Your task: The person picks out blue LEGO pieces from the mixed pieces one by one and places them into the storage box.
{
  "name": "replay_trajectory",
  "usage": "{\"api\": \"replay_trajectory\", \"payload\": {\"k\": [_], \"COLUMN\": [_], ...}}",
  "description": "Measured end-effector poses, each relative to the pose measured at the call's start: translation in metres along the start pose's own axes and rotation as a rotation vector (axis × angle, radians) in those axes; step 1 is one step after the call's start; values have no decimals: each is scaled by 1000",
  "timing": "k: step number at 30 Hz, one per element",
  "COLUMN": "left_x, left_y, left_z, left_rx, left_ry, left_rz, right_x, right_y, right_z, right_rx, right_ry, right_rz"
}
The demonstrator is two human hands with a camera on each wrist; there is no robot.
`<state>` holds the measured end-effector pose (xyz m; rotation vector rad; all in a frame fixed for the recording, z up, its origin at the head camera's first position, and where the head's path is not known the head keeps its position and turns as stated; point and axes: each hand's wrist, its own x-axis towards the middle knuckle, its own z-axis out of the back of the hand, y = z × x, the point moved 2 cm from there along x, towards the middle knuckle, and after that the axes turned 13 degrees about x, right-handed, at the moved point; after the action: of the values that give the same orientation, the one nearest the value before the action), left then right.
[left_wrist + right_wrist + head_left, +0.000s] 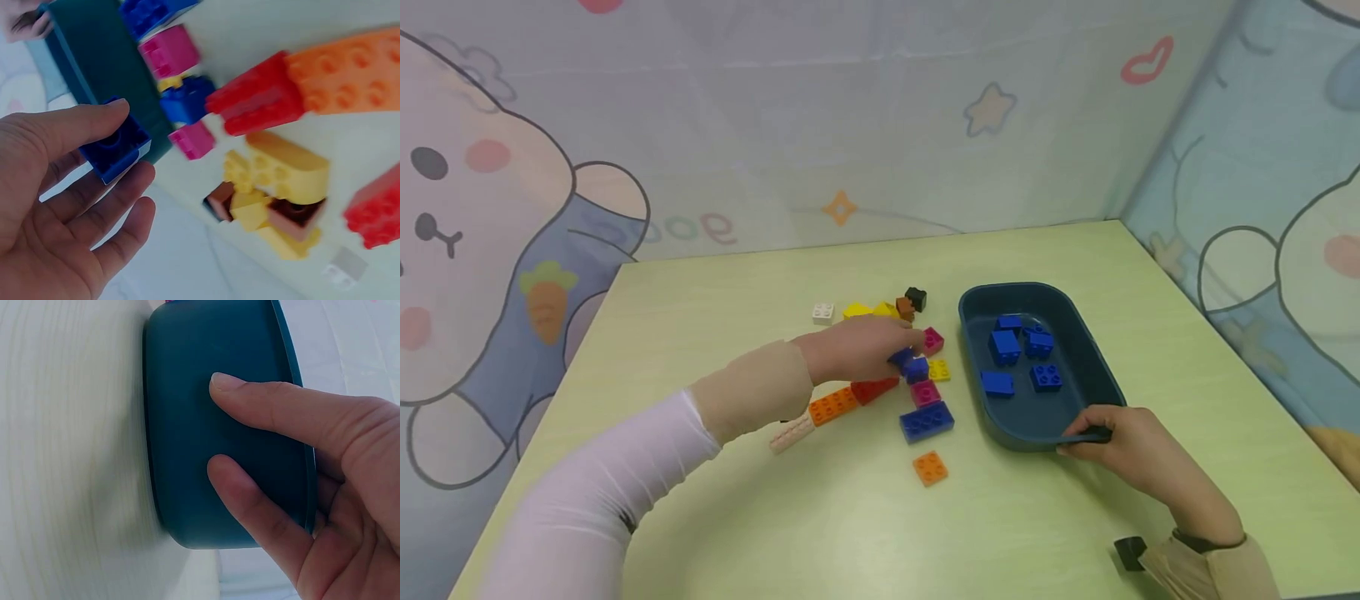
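Observation:
My left hand reaches over the loose toy bricks and pinches a blue building brick between thumb and fingers. The left wrist view shows its hollow underside. Another blue brick lies below, among pink bricks. My right hand grips the near right corner of a dark teal tray, with thumb and a finger against its outer wall and other fingers hidden behind the rim. Several blue bricks lie inside the tray.
Left of the tray lie a long blue brick, an orange square brick, an orange brick and a red brick. Yellow bricks, a white brick and a black brick lie farther back.

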<state>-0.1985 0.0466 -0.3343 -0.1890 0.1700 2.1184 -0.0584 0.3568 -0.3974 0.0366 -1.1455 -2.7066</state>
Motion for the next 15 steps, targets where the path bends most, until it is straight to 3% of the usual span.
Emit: {"api": "replay_trajectory", "payload": {"k": [5, 10, 15], "left_x": [16, 44, 72], "left_y": [-1, -4, -10], "left_z": [20, 44, 72], "left_rx": [12, -28, -7], "left_ry": [-64, -79, -98], "left_rz": [-17, -18, -24], "right_x": [0, 0, 0], "right_y": [0, -1, -1], "right_z": [0, -1, -2], "right_rx": [0, -4, -7], "right_ry": [3, 3, 2], "right_rz": [-12, -6, 5]}}
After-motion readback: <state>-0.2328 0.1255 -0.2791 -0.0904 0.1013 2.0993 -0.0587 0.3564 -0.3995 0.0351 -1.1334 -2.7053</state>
